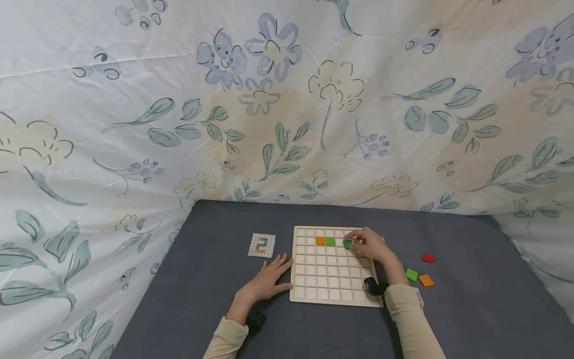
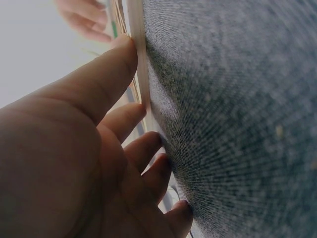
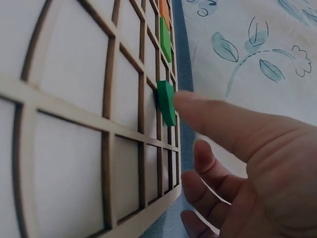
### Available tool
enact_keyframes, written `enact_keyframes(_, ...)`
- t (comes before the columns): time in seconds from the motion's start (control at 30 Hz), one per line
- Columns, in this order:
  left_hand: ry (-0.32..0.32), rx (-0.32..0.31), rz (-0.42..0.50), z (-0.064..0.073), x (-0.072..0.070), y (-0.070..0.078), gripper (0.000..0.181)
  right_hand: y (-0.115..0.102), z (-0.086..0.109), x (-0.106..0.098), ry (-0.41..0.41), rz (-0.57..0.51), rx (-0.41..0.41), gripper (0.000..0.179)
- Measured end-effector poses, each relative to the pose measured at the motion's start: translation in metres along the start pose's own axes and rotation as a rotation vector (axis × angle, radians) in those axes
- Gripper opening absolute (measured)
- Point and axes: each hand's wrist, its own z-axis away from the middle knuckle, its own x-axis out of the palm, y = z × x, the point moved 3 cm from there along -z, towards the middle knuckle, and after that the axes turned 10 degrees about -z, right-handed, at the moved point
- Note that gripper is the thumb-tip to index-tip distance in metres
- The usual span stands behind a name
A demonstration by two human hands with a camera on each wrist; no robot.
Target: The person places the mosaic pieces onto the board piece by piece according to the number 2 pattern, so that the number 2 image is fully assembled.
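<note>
A wooden grid board (image 1: 332, 302) lies on the dark grey cloth. Two square tiles, an orange tile (image 1: 320, 241) and a light green tile (image 1: 330, 241), sit side by side in its upper row. Over that row, further right, my right hand (image 1: 369, 244) holds a dark green tile (image 3: 166, 103) at the fingertips. The tile leans up out of the grid, with the thumb against it; a finger behind it is hidden. My left hand (image 1: 264, 280) lies flat with spread fingers, its thumb and index tips touching the board's left edge.
A small printed card (image 1: 262, 245) with a coloured pattern lies left of the board. Right of the board are a red curved tile (image 1: 428, 258), a loose light green tile (image 1: 411, 274) and a loose orange tile (image 1: 426, 280). A flowered curtain (image 1: 287, 99) hangs behind the table.
</note>
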Motion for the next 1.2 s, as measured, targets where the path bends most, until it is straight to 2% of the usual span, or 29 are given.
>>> enact_keyframes(0.4, -0.003, -0.010, -0.011, 0.000, 0.000, 0.001, 0.067, -0.007, 0.005, 0.002, 0.085, 0.088, 0.117, 0.033)
enact_keyframes(0.83, -0.005, -0.011, -0.007, 0.001, 0.000, 0.001, 0.067, -0.003, 0.007, 0.008, 0.136, 0.116, 0.208, 0.042)
enact_keyframes(1.0, -0.006, -0.010, -0.009, 0.001, -0.001, 0.002, 0.066, -0.002, 0.006, 0.009, 0.144, 0.118, 0.218, 0.040)
enact_keyframes(1.2, -0.004, -0.009, -0.008, 0.001, -0.002, 0.003, 0.066, -0.002, 0.004, 0.010, 0.145, 0.085, 0.167, 0.036)
